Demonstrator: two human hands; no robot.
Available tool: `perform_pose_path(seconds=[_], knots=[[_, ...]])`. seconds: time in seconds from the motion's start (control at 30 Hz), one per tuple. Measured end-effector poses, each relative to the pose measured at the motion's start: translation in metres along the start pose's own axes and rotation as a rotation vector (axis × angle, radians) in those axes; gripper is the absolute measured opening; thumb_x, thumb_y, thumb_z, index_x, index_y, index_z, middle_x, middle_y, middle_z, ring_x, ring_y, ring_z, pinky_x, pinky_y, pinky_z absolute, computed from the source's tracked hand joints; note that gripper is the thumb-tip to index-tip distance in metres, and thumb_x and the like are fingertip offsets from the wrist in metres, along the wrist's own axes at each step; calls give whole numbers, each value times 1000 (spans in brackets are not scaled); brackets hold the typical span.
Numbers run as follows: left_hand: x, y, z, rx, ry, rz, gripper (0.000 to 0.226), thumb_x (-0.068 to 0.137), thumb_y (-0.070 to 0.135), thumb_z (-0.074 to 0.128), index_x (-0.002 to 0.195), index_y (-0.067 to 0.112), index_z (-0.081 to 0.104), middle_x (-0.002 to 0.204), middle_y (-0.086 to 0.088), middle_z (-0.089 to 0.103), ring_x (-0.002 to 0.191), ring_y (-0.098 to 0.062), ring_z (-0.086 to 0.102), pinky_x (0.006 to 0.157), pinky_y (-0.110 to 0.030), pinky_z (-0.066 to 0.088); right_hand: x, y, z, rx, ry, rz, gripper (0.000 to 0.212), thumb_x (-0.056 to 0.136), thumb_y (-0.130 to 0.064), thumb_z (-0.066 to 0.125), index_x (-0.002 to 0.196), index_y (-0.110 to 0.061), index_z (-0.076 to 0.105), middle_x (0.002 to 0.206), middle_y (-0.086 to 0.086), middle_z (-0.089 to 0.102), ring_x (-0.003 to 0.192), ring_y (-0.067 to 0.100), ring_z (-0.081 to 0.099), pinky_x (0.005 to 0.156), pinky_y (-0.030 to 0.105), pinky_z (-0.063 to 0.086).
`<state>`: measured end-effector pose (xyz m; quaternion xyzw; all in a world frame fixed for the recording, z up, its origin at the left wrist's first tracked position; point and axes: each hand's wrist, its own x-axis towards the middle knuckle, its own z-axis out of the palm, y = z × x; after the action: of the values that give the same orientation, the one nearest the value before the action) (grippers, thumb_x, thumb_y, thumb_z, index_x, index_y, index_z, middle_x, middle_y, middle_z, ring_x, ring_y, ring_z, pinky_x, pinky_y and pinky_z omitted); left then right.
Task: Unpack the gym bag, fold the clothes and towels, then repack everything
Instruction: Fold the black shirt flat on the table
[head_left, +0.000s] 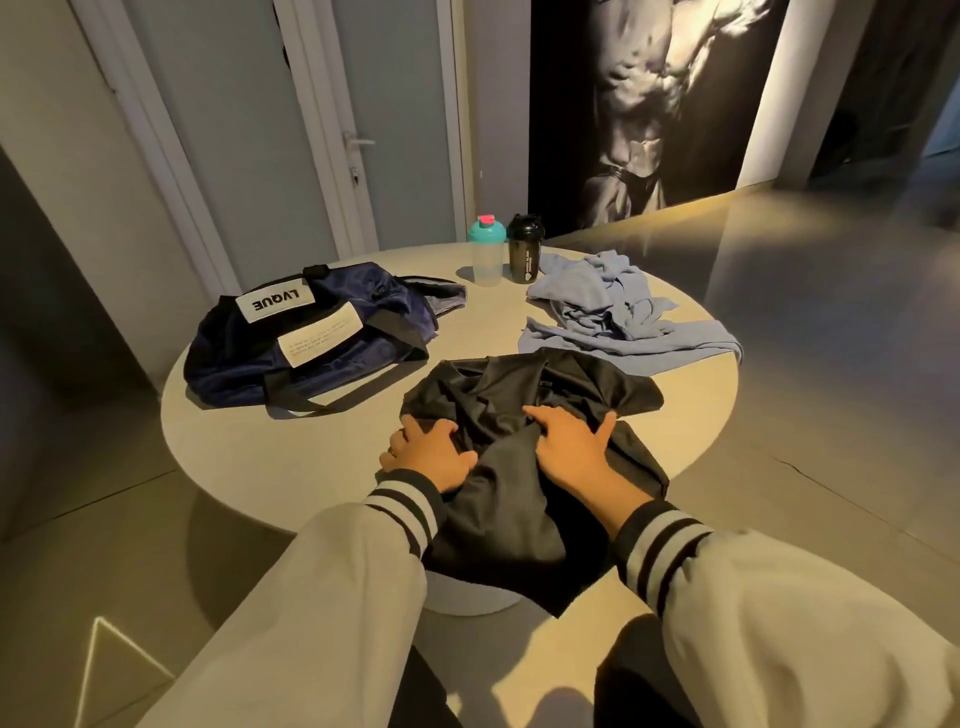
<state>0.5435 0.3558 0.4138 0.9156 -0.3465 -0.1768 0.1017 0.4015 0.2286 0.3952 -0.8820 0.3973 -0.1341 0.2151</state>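
Nearest: two light sleeves (332, 571) with dark-striped cuffs, reaching in from the lower edge.

Right hand (571, 449) flat on black garment (498, 509); fingers straight and spread, thumb out to the side, palm pressing cloth to desk (291, 452).

Left hand (428, 454) just beside it on the garment's left edge; fingers bent, knuckles up; cannot tell whether pinching cloth or only resting on it. Hands apart, with a ridge of bunched cloth between them.

Garment crumpled, partly spread under and beyond both hands; near portion hanging over the desk edge below the wrists.

Beyond the left hand and to its left: navy gym bag (322, 343), slack on its side; white label reading LVQUE upside down; black strap loop toward the hand.

Beyond the right hand: pale blue cloth (613, 312) in a rumpled heap, apart from the black garment.

Farthest on the desk, beyond and between both hands: clear shaker with teal lid (487, 254) and black shaker (522, 249); both upright, just beside each other; black one close to the blue heap.
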Motion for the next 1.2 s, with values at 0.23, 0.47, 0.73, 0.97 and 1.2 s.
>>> perform_pose_path(seconds=[0.23,0.47,0.73,0.97,1.2], knots=[[9,5,9,-214,-21,284,10,100,16,53,98,15,63,112,-10,67,107,-32,61,96,-33,44,-1,-28,27,207,-148,-83,43,108,-38,28,150,-40,38,159,-7,36,148,15,27,116,56,-20],[30,-38,-16,-423,613,-36,51,99,7,45,147,24,49,153,-7,41,138,-30,40,115,-47,28,-4,-8,34,-65,-93,-96,57,104,-58,18,157,-38,23,166,-2,18,154,18,5,121,59,-8],[16,-24,-6,-157,544,345,27,95,21,54,112,36,69,127,-1,58,121,-31,49,105,-45,39,0,-8,38,-199,-153,-97,67,97,-71,20,158,-43,7,168,1,4,154,23,-5,118,63,-10],[14,-22,2,139,-92,156,77,92,72,47,158,46,17,170,1,-1,155,-29,-4,120,-60,-1,13,9,-3,-192,-536,-100,97,81,-77,57,155,-50,1,167,-5,-14,152,20,-18,113,69,-14],[-9,-21,26,66,-25,291,85,87,72,54,157,46,14,169,3,-4,155,-23,-10,122,-57,-6,-6,-19,30,37,41,-53,55,98,-52,47,148,-29,43,151,5,42,142,27,34,117,52,24]])
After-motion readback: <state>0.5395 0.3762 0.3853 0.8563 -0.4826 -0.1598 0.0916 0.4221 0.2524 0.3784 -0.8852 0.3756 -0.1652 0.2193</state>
